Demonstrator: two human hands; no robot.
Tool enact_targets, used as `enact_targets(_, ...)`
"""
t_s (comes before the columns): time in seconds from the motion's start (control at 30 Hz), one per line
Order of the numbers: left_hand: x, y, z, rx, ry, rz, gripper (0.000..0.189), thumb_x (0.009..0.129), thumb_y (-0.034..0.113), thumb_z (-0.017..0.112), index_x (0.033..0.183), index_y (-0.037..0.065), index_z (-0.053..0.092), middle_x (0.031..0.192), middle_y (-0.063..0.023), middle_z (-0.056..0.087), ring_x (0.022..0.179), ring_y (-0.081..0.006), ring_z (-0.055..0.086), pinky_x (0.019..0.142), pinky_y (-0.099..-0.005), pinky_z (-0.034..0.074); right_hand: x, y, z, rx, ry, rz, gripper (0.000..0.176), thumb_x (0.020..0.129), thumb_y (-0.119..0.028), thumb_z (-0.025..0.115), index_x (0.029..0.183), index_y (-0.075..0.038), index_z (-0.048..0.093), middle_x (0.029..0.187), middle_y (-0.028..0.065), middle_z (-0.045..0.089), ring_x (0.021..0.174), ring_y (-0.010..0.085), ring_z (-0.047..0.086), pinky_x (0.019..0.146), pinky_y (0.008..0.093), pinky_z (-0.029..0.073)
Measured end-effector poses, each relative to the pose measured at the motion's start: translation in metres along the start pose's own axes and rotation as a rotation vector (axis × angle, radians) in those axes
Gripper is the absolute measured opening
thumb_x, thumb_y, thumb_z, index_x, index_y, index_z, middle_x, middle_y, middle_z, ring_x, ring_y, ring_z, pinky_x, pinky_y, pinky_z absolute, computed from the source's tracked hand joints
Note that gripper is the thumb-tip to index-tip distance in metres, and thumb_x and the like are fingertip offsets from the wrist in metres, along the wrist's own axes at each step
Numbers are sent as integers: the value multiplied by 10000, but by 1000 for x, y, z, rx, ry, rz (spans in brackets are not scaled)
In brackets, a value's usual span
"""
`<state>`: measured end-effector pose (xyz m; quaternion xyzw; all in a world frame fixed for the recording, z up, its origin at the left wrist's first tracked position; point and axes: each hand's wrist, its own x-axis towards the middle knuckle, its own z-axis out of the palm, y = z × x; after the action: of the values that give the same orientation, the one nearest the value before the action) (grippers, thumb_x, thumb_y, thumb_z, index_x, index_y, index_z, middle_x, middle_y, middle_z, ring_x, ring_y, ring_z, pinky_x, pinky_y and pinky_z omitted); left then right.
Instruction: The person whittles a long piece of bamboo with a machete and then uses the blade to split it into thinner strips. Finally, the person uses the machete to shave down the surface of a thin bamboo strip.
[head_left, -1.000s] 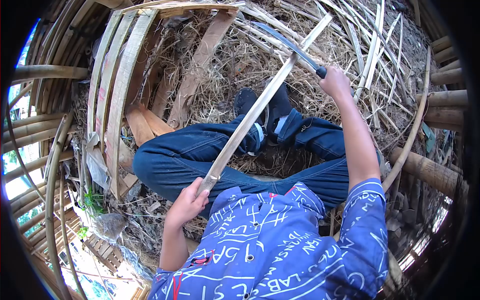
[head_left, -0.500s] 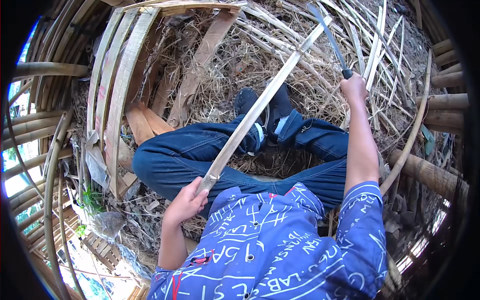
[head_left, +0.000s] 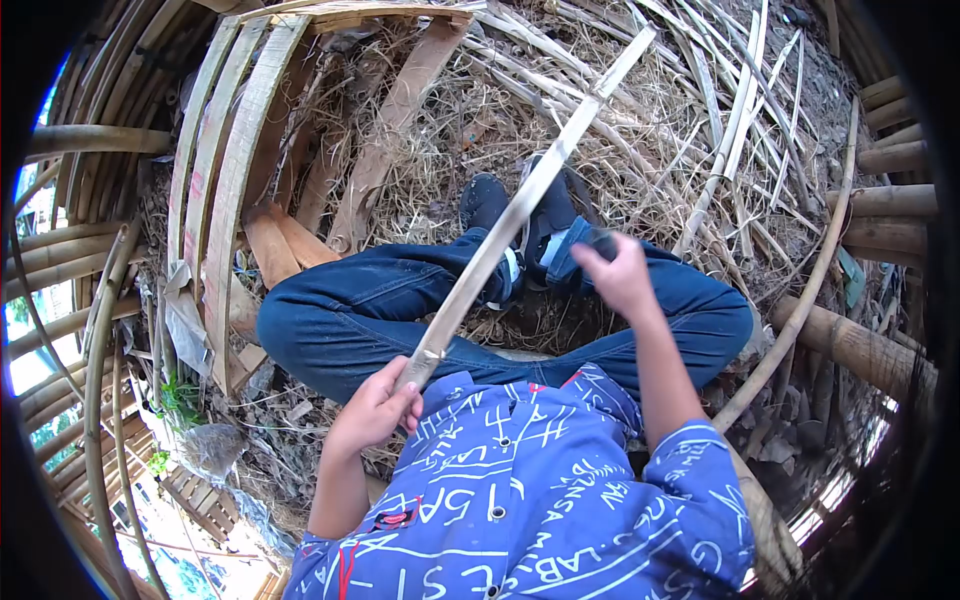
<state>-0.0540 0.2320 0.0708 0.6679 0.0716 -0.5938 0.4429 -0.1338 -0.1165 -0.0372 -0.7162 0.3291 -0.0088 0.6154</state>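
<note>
Ground [head_left: 690, 160] strewn with pale shavings [head_left: 470, 110]; loose split strips [head_left: 745, 105] lie criss-crossed at upper right. Slatted wooden frame [head_left: 238, 160] at upper left, a flat board [head_left: 385, 140] just beside it. Round bamboo poles [head_left: 850, 345] along the right edge. Person seated with legs folded, dark jeans [head_left: 345, 315], patterned blue shirt [head_left: 480, 500].

Long wooden strip [head_left: 518, 208] slants across the middle, its near end by the shirt, its far end out over the shavings, passing above the jeans and dark shoes [head_left: 483, 203]. Left hand [head_left: 378, 405] closed round the near end, thumb on top. Right hand [head_left: 620, 275] closed on a dark handle [head_left: 603, 243], well up from the left, right of the strip and apart from it. Blade beyond the handle too blurred to trace.
</note>
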Motion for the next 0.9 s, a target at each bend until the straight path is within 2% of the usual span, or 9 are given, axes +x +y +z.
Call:
enact_targets(0.07, 1, 1, 0, -283, -189, -35, 192, 976, 122, 557, 1136, 21, 528, 733, -1, 565, 574, -78, 562, 533, -254, 517, -22, -10, 23, -37, -98, -49, 277, 792, -236, 770, 828, 17, 663, 689, 27, 642, 622, 90, 541, 591, 297, 469)
enact_targets(0.2, 17, 11, 0, -99, -228, -103, 411, 858, 164, 739, 1180, 19, 530, 723, 20, 566, 515, -51, 540, 454, -216, 483, -55, -32, 52, -94, -257, -70, 287, 785, -252, 772, 816, 10, 656, 601, 68, 600, 560, 90, 522, 553, 314, 471)
enact_targets(0.33, 22, 23, 7, 107, -135, -35, 485, 809, 192, 779, 1194, 3, 553, 680, 18, 570, 472, -45, 506, 411, -208, 426, -70, -37, 59, -226, -382, -146, 513, 797, -493, 731, 846, 13, 660, 655, 204, 640, 631, 378, 661, 598, 418, 519)
enact_targets(0.43, 33, 16, 17, 229, 0, 59, 464, 815, 173, 762, 1188, -8, 555, 672, 10, 570, 470, -57, 502, 408, -223, 412, -77, -36, 64, -368, -359, -250, 550, 803, -529, 708, 835, 17, 645, 676, 223, 647, 660, 406, 658, 614, 452, 529)
enact_targets(0.47, 33, 16, 20, 228, 22, 91, 462, 817, 159, 747, 1194, -20, 547, 674, -3, 569, 469, -69, 504, 409, -241, 414, -78, -37, 65, -470, -368, -248, 474, 796, -448, 746, 884, 8, 648, 702, 216, 648, 690, 389, 667, 620, 434, 526)
enact_targets(0.57, 33, 17, 18, 187, 7, 94, 440, 825, 144, 731, 1189, -22, 547, 688, -14, 575, 473, -70, 505, 412, -244, 415, -80, -31, 69, -561, -365, -284, 499, 788, -477, 744, 884, 1, 636, 721, 214, 652, 694, 383, 668, 624, 442, 528)
enact_targets(0.6, 34, 17, 18, 194, 3, 84, 522, 827, 121, 694, 1285, -36, 501, 711, -10, 568, 465, -59, 495, 404, -227, 408, -81, -29, 71, -562, -384, -282, 499, 788, -477, 744, 884, 1, 636, 721, 214, 652, 694, 383, 668, 624, 442, 528)
enact_targets(0.73, 43, 4, 17, 196, 27, 189, 498, 794, 76, 604, 1271, -36, 514, 695, -7, 563, 463, -62, 496, 408, -239, 411, -80, -18, 74, -634, -348, -339, 552, 771, -549, 721, 846, -10, 621, 726, 196, 665, 672, 376, 669, 594, 447, 528)
enact_targets(0.9, 41, 12, 16, 155, -4, 130, 487, 777, 64, 586, 1251, -34, 529, 660, 8, 557, 457, -55, 490, 396, -233, 401, -77, -8, 74, -683, -239, -442, 573, 757, -598, 708, 809, -36, 608, 691, 159, 666, 629, 346, 670, 543, 432, 521)
